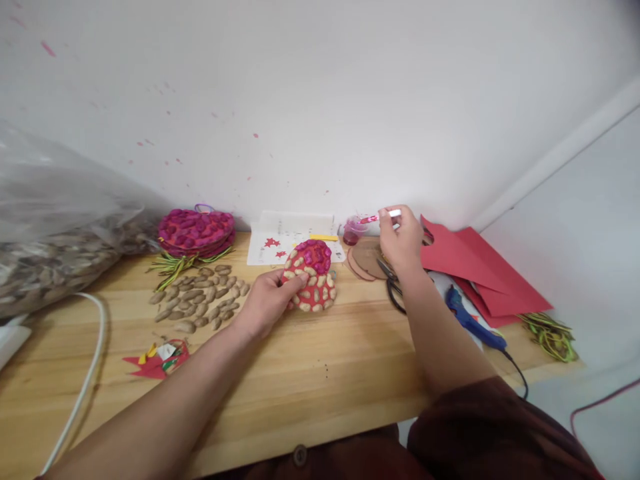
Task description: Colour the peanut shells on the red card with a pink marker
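My left hand (270,297) grips a round red disc (311,283) covered with peanuts, its thumb lying over the front. The peanuts on the disc's upper part are magenta; those lower down keep their plain tan shell. My right hand (401,237) is closed round the white handle of a paintbrush (377,217). The brush's pink-stained end points left, over a small clear cup of magenta paint (353,231). Whether the bristles touch the cup's rim I cannot tell. Loose peanuts (200,293) lie spread on the table left of my left hand.
Magenta peanut-covered discs (196,232) are stacked at the back left, near a large bag of peanuts (55,233). Scissors (393,287), brown discs (370,260), a blue glue gun (470,320) and red sheets (480,267) lie right. A white cable (93,360) crosses the left.
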{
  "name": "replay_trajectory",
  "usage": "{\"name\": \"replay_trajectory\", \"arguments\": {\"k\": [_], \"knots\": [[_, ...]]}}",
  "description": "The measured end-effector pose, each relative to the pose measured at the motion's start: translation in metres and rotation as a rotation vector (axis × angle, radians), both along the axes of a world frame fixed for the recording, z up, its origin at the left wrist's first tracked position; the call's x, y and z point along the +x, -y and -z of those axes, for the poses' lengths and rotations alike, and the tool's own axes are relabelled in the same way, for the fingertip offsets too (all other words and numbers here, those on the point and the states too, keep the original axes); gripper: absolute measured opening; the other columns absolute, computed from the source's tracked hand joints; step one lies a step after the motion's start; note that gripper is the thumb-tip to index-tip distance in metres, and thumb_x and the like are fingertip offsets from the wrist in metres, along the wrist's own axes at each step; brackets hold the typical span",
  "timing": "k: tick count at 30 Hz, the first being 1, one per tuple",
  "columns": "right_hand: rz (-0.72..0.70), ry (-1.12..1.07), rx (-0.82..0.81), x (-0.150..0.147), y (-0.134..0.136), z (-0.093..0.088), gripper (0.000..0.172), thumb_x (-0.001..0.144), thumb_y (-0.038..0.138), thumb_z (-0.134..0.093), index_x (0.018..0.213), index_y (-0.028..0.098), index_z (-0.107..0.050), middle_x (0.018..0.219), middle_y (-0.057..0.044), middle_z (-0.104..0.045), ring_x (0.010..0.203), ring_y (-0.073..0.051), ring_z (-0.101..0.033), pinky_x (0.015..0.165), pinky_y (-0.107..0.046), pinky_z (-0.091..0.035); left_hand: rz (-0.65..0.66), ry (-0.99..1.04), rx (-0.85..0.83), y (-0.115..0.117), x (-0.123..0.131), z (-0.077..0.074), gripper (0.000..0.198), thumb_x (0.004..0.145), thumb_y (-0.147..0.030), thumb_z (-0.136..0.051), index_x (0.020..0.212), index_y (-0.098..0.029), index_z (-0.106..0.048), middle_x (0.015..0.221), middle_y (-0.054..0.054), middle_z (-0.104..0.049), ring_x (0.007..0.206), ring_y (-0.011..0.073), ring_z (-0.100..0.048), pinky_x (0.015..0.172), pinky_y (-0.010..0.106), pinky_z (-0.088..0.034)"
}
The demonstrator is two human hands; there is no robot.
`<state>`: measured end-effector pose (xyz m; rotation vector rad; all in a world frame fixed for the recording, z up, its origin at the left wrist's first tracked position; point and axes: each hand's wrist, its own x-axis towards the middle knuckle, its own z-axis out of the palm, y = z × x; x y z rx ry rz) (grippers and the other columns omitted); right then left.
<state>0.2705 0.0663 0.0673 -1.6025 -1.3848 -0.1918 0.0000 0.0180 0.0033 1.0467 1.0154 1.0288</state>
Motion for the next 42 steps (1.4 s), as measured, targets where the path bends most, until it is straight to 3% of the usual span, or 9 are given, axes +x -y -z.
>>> {"name": "replay_trajectory", "arguments": {"k": [3,6,16,21,25,30,33,36,42], "knots": [[0.128,0.131,-0.282,0.004,-0.023,-0.008,0.032,0.100,0.041,-0.048,0.105,0.019,-0.071,0.099,-0.011,-0.078,0.095,-0.026,-0.068,0.091,-0.038,-0.050,0.026,0.002,-0.002,0.000,0.000,0.000,0.040,0.067,-0.052,-0.093,0.071,-0.016,-0.077,0.061,0.005,-0.071,0.048,0.0098,-0.049,0.048,0.021,-0.036],[0.129,0.184,-0.424,0.002,-0.041,-0.008,0.029,0.097,0.040,-0.055,0.098,0.020,-0.075,0.102,-0.014,-0.079,0.103,-0.030,-0.067,0.094,-0.041,-0.050,0.028,0.003,-0.013,0.001,0.000,-0.003,0.039,0.065,-0.051,-0.095,0.070,-0.016,-0.078,0.060,0.004,-0.071,0.047,0.0102,-0.049,0.047,0.021,-0.036],[0.160,0.235,-0.562,-0.002,-0.059,0.004,0.028,0.094,0.042,-0.061,0.094,0.020,-0.077,0.108,-0.018,-0.078,0.118,-0.037,-0.062,0.101,-0.053,-0.048,0.032,0.045,-0.050,0.001,0.003,-0.007,0.039,0.061,-0.049,-0.096,0.074,-0.015,-0.081,0.069,0.011,-0.079,0.050,0.0132,-0.059,0.049,0.022,-0.039],[0.158,0.218,-0.491,0.000,-0.052,-0.005,0.030,0.096,0.043,-0.056,0.099,0.022,-0.076,0.106,-0.015,-0.078,0.119,-0.037,-0.061,0.103,-0.056,-0.045,0.052,0.045,-0.037,0.001,0.003,-0.004,0.039,0.064,-0.050,-0.094,0.073,-0.015,-0.080,0.068,0.010,-0.078,0.051,0.0120,-0.057,0.049,0.021,-0.037],[0.127,0.182,-0.440,-0.002,-0.041,-0.008,0.024,0.092,0.042,-0.061,0.093,0.022,-0.075,0.098,-0.013,-0.079,0.107,-0.034,-0.064,0.100,-0.051,-0.046,0.101,0.029,-0.009,0.001,0.003,-0.003,0.038,0.068,-0.052,-0.092,0.076,-0.015,-0.081,0.070,0.010,-0.079,0.050,0.0121,-0.057,0.049,0.021,-0.035],[0.109,0.093,-0.271,-0.002,-0.017,-0.009,0.030,0.096,0.042,-0.053,0.101,0.020,-0.073,0.096,-0.010,-0.078,0.090,-0.025,-0.066,0.089,-0.041,-0.049,0.117,0.053,0.005,0.002,0.003,-0.003,0.037,0.068,-0.050,-0.092,0.075,-0.016,-0.080,0.072,0.010,-0.080,0.053,0.0143,-0.062,0.052,0.023,-0.041],[-0.018,-0.087,-0.006,-0.015,0.011,-0.014,0.028,0.093,0.047,-0.061,0.095,0.021,-0.072,0.083,-0.003,-0.074,0.076,-0.020,-0.064,0.078,-0.036,-0.050,0.116,0.049,0.026,0.002,0.003,-0.005,0.038,0.068,-0.052,-0.091,0.076,-0.017,-0.080,0.076,0.009,-0.081,0.060,0.0174,-0.067,0.058,0.026,-0.049],[-0.249,-0.238,0.117,-0.046,0.050,-0.019,0.025,0.095,0.046,-0.065,0.095,0.022,-0.071,0.081,0.000,-0.072,0.073,-0.015,-0.064,0.072,-0.031,-0.050,0.125,-0.028,0.078,0.003,0.001,-0.007,0.038,0.072,-0.052,-0.088,0.081,-0.017,-0.080,0.081,0.007,-0.082,0.068,0.0188,-0.070,0.069,0.028,-0.054],[-0.485,-0.131,0.246,-0.089,0.096,0.000,0.011,0.100,0.032,-0.065,0.105,0.025,-0.072,0.095,-0.004,-0.073,0.086,-0.019,-0.069,0.081,-0.037,-0.055,0.030,-0.305,0.313,0.008,0.000,-0.011,0.030,0.084,-0.047,-0.074,0.081,-0.017,-0.074,0.075,0.002,-0.072,0.069,0.0183,-0.063,0.068,0.030,-0.049]]}}
